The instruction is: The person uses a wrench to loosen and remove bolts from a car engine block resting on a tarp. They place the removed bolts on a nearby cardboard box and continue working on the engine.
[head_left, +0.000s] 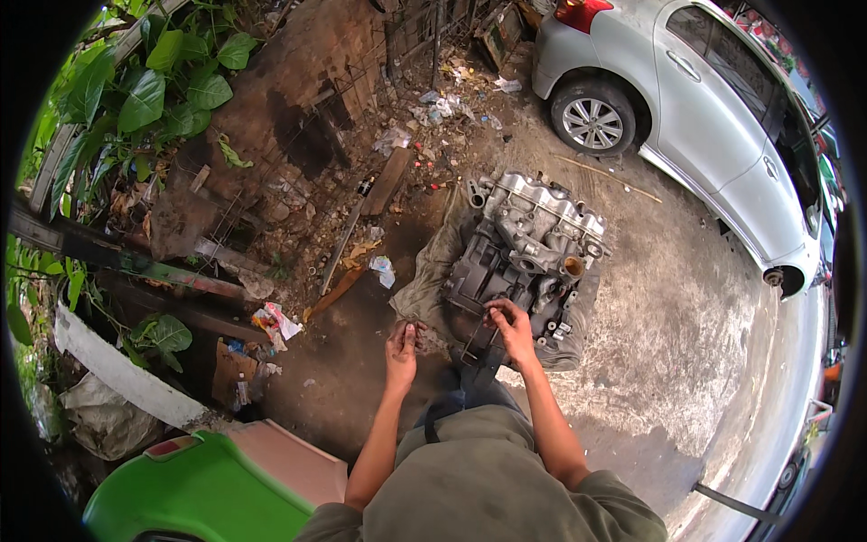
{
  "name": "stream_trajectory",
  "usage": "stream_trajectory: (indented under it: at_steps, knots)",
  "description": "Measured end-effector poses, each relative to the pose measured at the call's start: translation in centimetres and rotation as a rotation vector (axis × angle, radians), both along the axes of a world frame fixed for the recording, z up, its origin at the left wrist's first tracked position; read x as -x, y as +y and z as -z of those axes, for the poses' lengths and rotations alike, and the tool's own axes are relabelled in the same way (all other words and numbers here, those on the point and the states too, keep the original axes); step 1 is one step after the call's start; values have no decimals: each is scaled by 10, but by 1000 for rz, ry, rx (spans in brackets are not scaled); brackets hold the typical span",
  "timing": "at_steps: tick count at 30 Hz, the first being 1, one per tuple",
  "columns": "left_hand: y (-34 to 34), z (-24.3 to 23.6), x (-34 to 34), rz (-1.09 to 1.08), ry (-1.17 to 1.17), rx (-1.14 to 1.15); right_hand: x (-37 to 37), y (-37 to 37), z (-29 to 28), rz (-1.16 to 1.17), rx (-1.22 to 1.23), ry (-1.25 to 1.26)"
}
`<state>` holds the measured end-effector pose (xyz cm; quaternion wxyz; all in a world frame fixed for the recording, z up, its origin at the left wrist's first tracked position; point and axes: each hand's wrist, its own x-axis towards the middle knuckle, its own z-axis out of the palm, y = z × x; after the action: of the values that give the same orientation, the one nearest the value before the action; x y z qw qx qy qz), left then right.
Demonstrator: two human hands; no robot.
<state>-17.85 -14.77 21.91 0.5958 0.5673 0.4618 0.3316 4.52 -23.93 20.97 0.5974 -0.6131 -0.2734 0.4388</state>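
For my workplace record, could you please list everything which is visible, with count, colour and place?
Engine: one, grey, centre
Cloth: one, grey-beige, under the engine
Nearest car: one, silver, upper right
Stick: one, tan, upper right
Litter: many pieces, mixed colours, left of and beyond the engine
Boards: several, brown, left of the engine
Plants: several, green, left side
Slab: one, white, lower left
Sack: one, pale, beside the slab
Bodywork: one, green and pink, lower left
Shirt: one, olive, bottom centre
Forearms: two, bare, lower centre
Left hand: one, bare, left of the engine
Right hand: one, bare, over the engine's near end
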Motion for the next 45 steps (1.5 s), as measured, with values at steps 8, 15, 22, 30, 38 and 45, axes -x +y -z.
stream_trajectory:
  at_steps: [8, 15, 22, 30, 38, 45]
  knots:
    - [69, 4, -6, -13, 317, -458, -12, 71, 35, 32, 125, -209]
    - [154, 46, 12, 144, 137, 86, -18, 149, 53, 53, 300, -798]
    - [248, 84, -3, 329, -80, 102, -42, 204, 85, 81, 483, -1227]
    - [264, 115, -52, 468, 51, 328, -57, 206, 107, 21, 627, -1324]
    - [251, 210, -81, 682, 223, 479, -61, 201, 127, 72, 551, -1426]
    - [226, 265, -104, 733, 245, 469, -66, 201, 134, 118, 470, -1427]
